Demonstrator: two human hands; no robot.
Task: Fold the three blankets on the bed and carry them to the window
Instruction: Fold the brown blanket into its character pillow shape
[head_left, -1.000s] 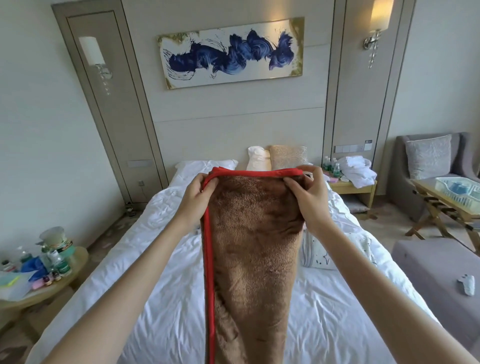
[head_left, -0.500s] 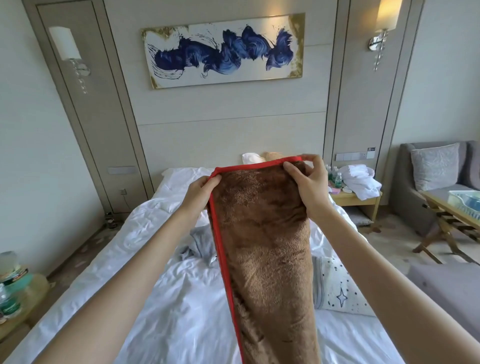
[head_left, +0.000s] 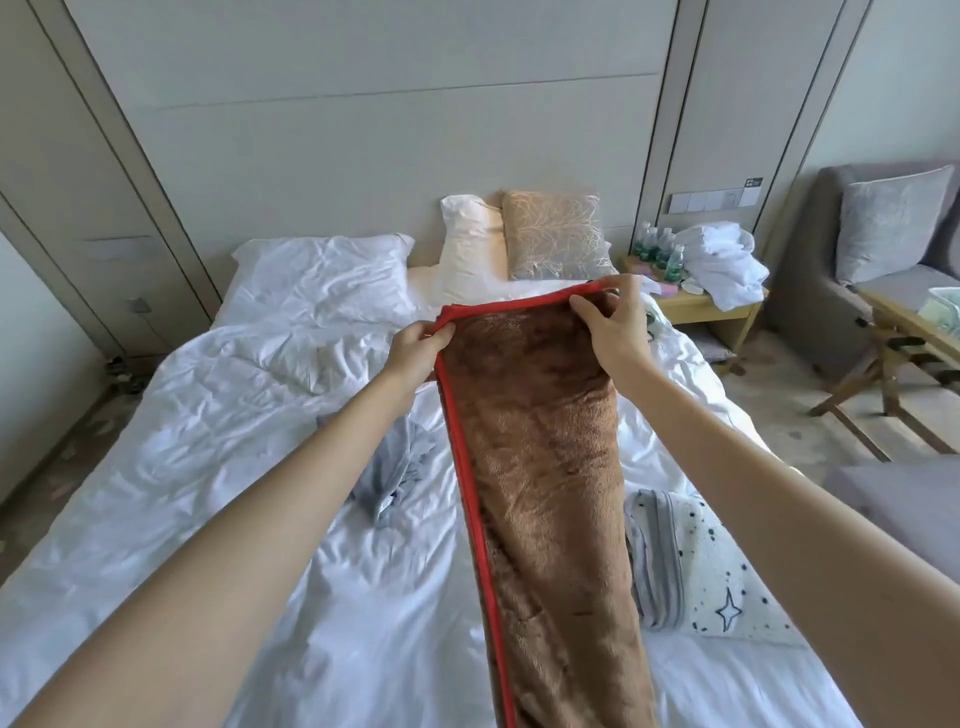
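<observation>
Above the white bed (head_left: 218, 467), both hands hold up a brown blanket (head_left: 540, 467) with red trim: the left hand (head_left: 415, 353) pinches its top left corner, the right hand (head_left: 613, 332) its top right edge, fingers closed on the cloth. A crumpled grey blanket (head_left: 395, 478) lies left of it, and a folded star-patterned blanket (head_left: 706, 566) lies right.

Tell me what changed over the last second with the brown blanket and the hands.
The view tipped down: painting and lamps left the frame. The brown blanket sits lower against the bed. Unchanged: left hand and right hand still pinch its red-trimmed top corners, and it still hangs as a narrow strip.
</observation>
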